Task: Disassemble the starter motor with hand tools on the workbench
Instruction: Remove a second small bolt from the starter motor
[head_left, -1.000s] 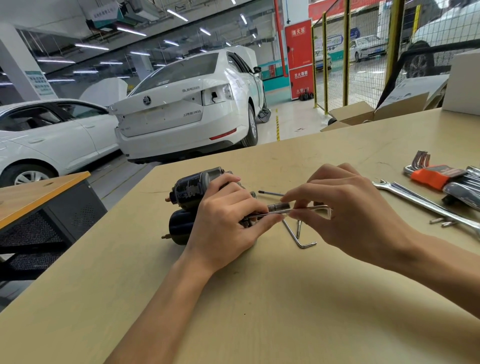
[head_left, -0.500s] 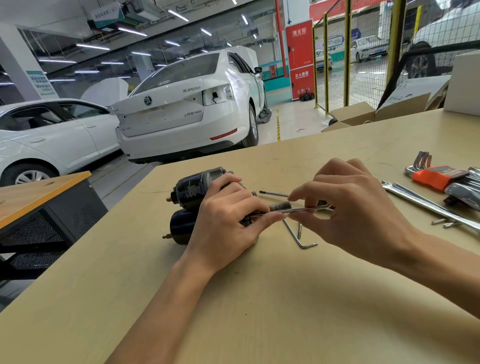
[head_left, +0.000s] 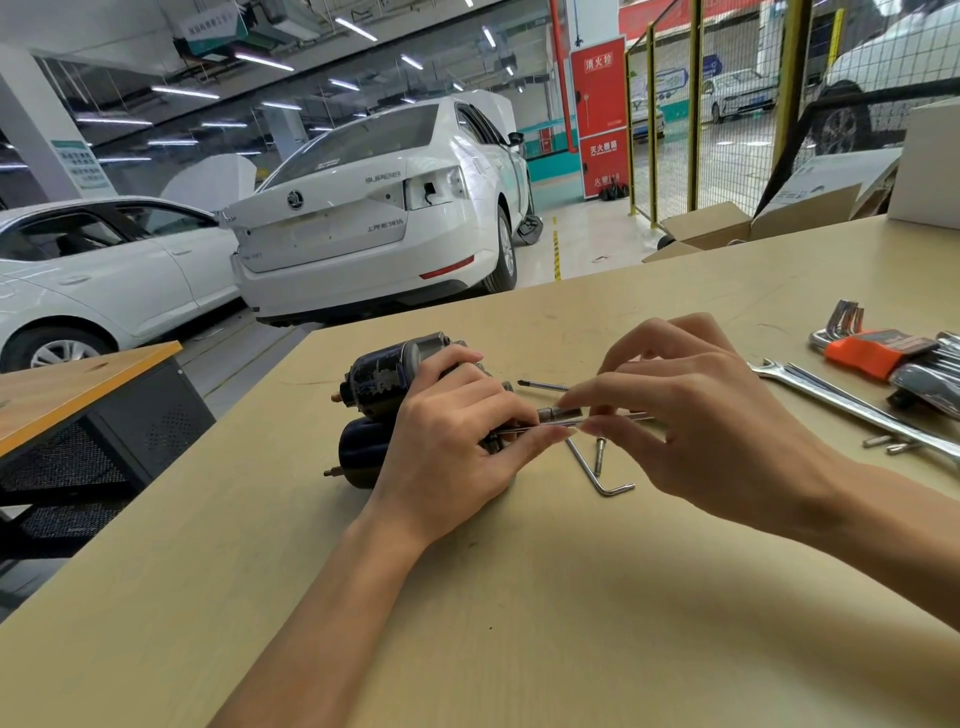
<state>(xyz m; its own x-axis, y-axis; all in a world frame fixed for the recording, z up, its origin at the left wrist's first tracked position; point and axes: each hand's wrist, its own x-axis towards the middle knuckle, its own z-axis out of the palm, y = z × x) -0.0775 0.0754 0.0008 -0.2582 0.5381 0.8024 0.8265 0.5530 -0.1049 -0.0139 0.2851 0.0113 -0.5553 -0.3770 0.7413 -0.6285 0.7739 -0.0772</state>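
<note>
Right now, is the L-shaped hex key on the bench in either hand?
No. The L-shaped hex key lies untouched on the workbench below both hands.

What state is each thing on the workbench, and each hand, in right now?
Black cylindrical starter motor: on its side, gripped.
Left hand: curled over the motor.
Right hand: fingertips pinching the rod.
Long thin metal rod: roughly level, held between both hands.
L-shaped steel hex key: lying loose.
Chrome combination wrench: lying flat, untouched.
Orange-holder hex key set: keys in holder.

Left hand (head_left: 452, 441) curled gripping, right hand (head_left: 696, 415) — seemingly pinching, forearms extended
</note>
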